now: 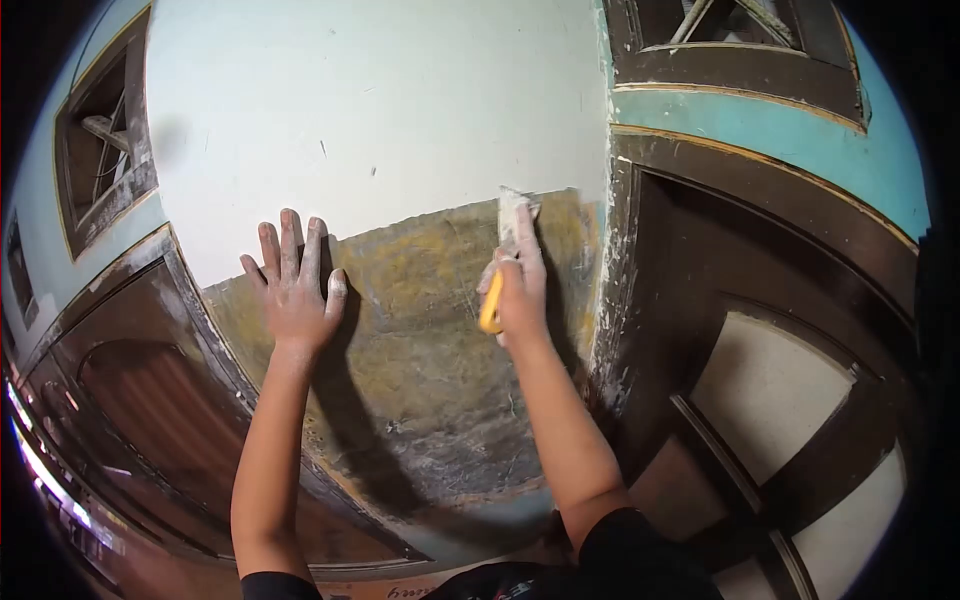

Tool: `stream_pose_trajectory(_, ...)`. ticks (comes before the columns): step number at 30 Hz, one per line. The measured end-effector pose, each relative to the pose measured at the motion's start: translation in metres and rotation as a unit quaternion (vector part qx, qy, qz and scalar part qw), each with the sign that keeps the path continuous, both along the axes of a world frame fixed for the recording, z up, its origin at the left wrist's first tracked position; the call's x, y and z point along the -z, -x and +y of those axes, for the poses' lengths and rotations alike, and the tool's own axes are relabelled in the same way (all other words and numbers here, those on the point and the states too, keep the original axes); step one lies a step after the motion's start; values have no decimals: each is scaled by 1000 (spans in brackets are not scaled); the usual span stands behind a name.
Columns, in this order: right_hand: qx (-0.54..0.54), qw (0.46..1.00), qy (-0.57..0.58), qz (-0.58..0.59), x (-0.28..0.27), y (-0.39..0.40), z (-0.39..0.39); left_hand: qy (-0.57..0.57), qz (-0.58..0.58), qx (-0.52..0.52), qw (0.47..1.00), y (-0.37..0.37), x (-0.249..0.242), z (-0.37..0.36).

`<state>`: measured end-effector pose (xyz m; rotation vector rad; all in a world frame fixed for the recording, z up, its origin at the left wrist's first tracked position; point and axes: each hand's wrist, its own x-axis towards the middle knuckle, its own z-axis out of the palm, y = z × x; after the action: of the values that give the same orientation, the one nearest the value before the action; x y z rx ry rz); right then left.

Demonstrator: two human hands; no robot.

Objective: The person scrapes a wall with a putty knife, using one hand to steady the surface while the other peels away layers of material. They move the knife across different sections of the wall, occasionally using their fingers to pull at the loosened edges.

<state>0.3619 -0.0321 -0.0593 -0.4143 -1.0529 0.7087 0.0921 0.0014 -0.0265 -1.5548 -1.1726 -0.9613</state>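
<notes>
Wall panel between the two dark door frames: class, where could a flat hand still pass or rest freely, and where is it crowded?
Free: the white-coated wall above both hands, and the bare brown patch between the forearms. Crowded: the coating's edge, where the left hand lies flat and the right hand presses the putty knife, close to the right door frame.

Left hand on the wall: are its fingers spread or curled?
Spread: the left hand lies flat, palm down, against the wall.
</notes>
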Motion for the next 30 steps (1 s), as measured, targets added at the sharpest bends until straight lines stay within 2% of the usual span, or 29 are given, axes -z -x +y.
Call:
stream_pose_trajectory(4,27,999,0,19,-3,-32,4,12,12,16,1000,-23,-8,-12)
stream_pose_trajectory(7,35,996,5,77,-10,-55,5,46,35,39,998,-42,-15,-17)
stream_pose_trajectory(12,33,995,9,88,-13,-73,1,45,78,58,994,-75,-18,-17)
stream_pose_trajectory(20,65,992,67,-84,19,-107,-13,3,69,57,996,-92,-3,2)
stream_pose_trajectory(22,95,978,61,-173,20,-118,-18,16,67,51,996,-93,-4,-3)
stream_pose_trajectory(26,122,966,87,-213,25,-122,-23,11,72,48,996,-92,-1,-2)
stream_pose_trajectory(30,136,962,65,-225,0,-126,-23,1,66,53,996,-91,1,3)
